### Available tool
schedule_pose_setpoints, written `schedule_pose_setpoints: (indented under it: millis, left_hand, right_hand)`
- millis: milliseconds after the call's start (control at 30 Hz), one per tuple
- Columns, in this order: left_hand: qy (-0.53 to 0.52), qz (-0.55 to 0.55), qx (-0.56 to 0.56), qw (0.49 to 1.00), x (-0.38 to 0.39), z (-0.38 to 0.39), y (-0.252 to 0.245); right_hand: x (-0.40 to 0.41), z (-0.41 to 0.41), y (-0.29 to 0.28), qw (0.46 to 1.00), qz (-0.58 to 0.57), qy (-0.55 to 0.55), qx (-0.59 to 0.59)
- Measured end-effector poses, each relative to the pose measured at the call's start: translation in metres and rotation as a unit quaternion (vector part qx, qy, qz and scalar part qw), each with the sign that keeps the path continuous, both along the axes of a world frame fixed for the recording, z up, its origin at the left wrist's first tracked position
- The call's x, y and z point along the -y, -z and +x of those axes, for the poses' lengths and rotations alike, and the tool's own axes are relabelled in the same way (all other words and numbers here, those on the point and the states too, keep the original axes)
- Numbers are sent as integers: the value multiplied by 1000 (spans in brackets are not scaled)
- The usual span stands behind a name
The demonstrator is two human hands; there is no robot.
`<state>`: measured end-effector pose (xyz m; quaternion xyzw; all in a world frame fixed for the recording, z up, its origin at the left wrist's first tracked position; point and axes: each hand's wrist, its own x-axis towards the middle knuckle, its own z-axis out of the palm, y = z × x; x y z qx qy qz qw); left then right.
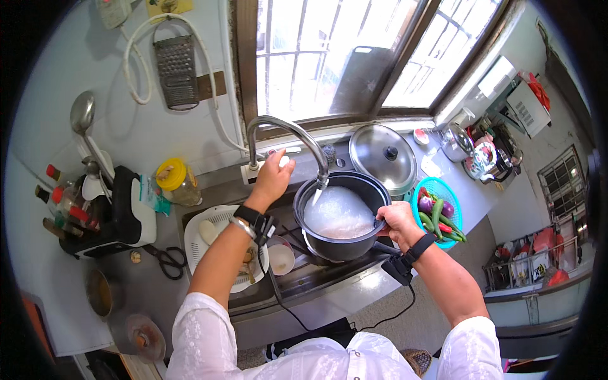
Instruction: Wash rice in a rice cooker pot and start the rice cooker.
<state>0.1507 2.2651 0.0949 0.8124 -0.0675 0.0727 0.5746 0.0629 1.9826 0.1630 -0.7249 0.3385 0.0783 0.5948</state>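
Note:
Water runs from a curved chrome faucet (287,124) into a black inner cooking pot (327,244) over the sink. Cloudy, frothy water (339,213) and some pale matter low in it fill part of the pot. My left hand (271,180) is curled at the faucet's base around its lever, whose grip is mostly hidden by the fingers. My right hand (399,219) grips the pot's right side at the rim. The pot's underside is out of sight.
Left of the pot, a white plastic basket (192,237) holds pale food pieces, beside a small bowl (281,259). A steel lid (382,166) leans behind. Peppers and eggplants fill a turquoise basket (458,213) at right. Black scissors (171,262) and a yellow-lidded jar (178,183) stand left.

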Motion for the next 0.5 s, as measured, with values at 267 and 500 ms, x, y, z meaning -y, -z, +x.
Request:
schedule_pose_setpoints:
  millis: [267, 500]
  left_hand:
    - [71, 175, 110, 976, 11, 60, 47]
    - [59, 193, 159, 966, -3, -42, 24]
  right_hand:
    - [11, -4, 14, 1000, -12, -20, 5]
    - [9, -5, 15, 1000, 5, -30, -7]
